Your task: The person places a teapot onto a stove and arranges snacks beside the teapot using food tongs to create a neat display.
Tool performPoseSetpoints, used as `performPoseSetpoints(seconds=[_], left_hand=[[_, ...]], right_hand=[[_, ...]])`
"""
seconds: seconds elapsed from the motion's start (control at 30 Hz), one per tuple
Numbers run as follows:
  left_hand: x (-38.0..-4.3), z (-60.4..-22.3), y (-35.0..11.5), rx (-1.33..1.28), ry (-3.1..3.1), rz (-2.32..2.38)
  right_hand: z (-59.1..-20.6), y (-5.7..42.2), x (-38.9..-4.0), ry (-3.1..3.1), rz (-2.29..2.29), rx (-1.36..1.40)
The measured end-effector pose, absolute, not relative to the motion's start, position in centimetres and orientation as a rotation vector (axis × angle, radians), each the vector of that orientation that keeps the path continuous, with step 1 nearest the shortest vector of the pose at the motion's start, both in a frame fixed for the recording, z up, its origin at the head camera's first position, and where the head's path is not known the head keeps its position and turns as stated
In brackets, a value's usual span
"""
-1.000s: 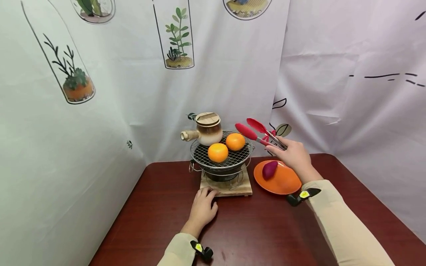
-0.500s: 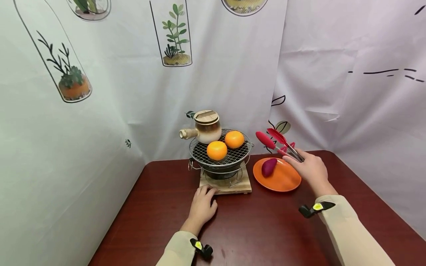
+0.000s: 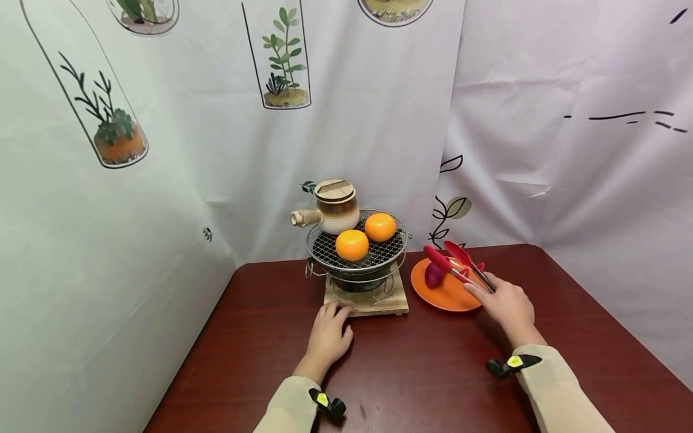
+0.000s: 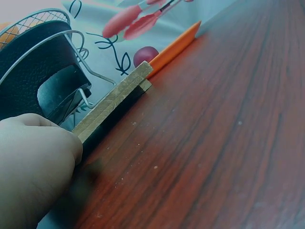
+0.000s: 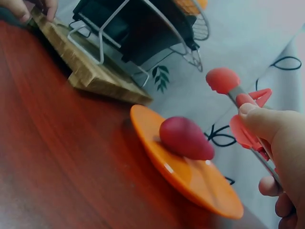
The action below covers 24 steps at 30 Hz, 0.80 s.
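My right hand [image 3: 509,305] grips a pair of red-tipped metal tongs [image 3: 437,257]. The tongs' tips stand apart, with nothing between them, above the orange plate [image 3: 449,300]. On that plate lies a purple, tapering piece [image 5: 183,137], like a small sweet potato; in the head view the tongs partly cover it. My left hand [image 3: 328,337] rests its fingers on the front edge of a wooden board [image 3: 390,305]. A round grill [image 3: 360,279] stands on the board. Two oranges [image 3: 352,245] and a clay pot [image 3: 340,219] with a wooden lid sit on its mesh.
The pot's side handle [image 3: 305,218] juts left past the grill rim. A wire stand [image 5: 101,43] surrounds the grill's base. The dark red table [image 3: 411,373] is bounded by printed cloth [image 3: 379,120] at the back and sides.
My right hand has moved right and down with the tongs, from beside the grill to over the plate. The left hand stays on the board. The view has shifted slightly.
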<state>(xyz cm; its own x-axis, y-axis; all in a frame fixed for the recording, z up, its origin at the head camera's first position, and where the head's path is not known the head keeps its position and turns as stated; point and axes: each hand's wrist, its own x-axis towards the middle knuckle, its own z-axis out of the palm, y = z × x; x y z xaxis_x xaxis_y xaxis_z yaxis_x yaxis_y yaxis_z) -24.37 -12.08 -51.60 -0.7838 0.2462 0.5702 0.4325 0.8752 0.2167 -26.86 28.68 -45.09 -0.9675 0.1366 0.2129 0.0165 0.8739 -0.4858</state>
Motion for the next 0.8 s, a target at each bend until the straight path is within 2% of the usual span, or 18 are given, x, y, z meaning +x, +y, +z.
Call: performPoseSetpoints(seconds=[0.8], left_hand=[[-24.5, -51.7, -12.0, -0.507, -2.451, -0.44]], right_hand=[[-48.8, 28.2, -25.5, -2.897, 0.665, -0.13]])
